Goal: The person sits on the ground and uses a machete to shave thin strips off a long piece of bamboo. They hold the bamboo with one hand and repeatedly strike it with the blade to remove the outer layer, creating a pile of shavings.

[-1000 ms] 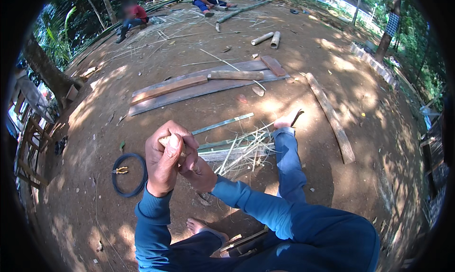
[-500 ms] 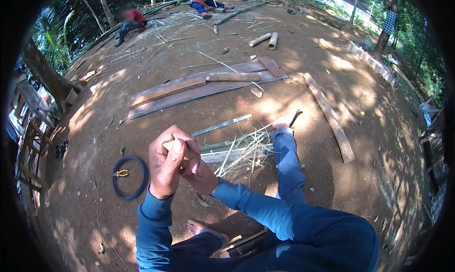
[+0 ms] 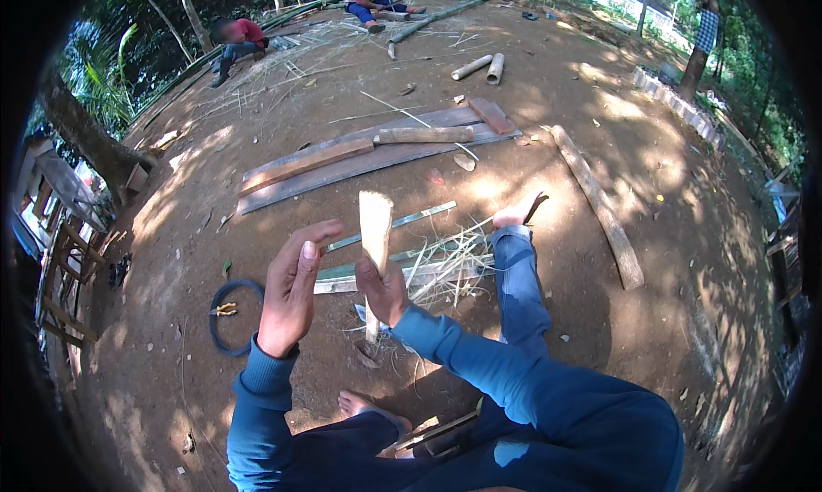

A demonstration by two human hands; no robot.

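My right hand is wrapped round a pale wooden stick, held upright in front of me. Its upper end is wider and blunt, and its lower end narrows below my fist. Just left of it, my left hand is raised with the fingers stretched out and nothing in it, apart from the stick. Beneath my hands lie split bamboo strips and a tangled heap of thin shavings beside my outstretched leg.
At left lies a dark coil with a yellow-handled tool. Ahead are wide planks bearing a short log; a long log lies right. Further off are bamboo tubes and two seated people.
My hands, earlier clasped together round something pale, have come apart. The left has let go and opened; the right now holds the wooden stick upright in plain sight.
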